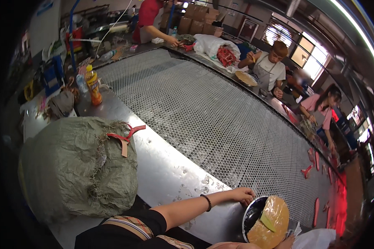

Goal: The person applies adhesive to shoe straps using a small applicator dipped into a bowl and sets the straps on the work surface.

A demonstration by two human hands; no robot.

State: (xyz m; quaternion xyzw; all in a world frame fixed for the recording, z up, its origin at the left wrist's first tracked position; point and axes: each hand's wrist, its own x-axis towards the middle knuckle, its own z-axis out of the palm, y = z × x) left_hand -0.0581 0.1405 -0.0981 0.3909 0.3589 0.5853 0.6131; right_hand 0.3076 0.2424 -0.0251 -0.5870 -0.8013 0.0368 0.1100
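At the bench's near edge, my left hand (243, 195) reaches right, fingers curled in beside the rim of a round pot (246, 216). Whatever those fingers may hold is hidden. The pot has a pale rim and a dark inside. Over its right part lies a tan cover (277, 213) wrapped in clear film, bearing a small yellow-green flat piece (267, 223). Only a bit of my right hand (287, 242) shows, low beside the cover; its fingers are mostly hidden. Next to it lies white plastic sheeting (316, 239).
A stuffed green woven sack (77, 166) stands at left, with red and tan strips (126, 135) on it. Beyond is a bottle of orange drink (93, 87). A honeycomb-patterned conveyor (203, 112) crosses the middle, red strips (316, 211) at its right. Several co-workers (270, 66) work along the far side.
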